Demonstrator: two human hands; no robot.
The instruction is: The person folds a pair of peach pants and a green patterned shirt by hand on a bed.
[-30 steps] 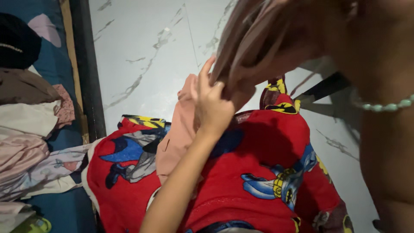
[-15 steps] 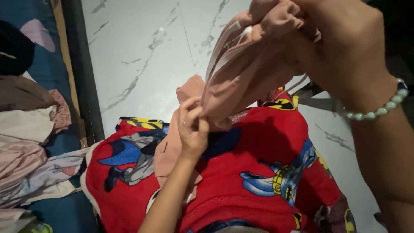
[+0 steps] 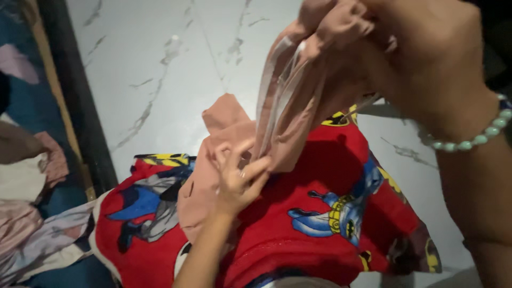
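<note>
Hanging from the upper right of the frame down to its centre, the pink garment (image 3: pixel 298 106) is a dusty salmon colour, soft and thin, bunched into long vertical folds with a paler band of edging running along them. The right hand (image 3: pixel 426 58), at the top right, is closed in a fist around the garment's upper part, wrinkled cloth bulging out above the knuckles; a bracelet of pale green beads (image 3: pixel 469 140) circles that wrist. The left hand (image 3: pixel 237 178), near the centre, pinches the lower folds between thumb and fingertips, the other fingers spread loosely. More of the same pink cloth lies slack below and left of that hand, draped over the red printed fabric (image 3: pixel 298 224) (a cartoon figure in blue, grey and yellow shows on it) that fills the lower middle of the frame. Behind is a white marble-patterned floor (image 3: pixel 160 64). At the left edge, a pile of pale clothes (image 3: pixel 26 213) rests on a blue surface.
</note>
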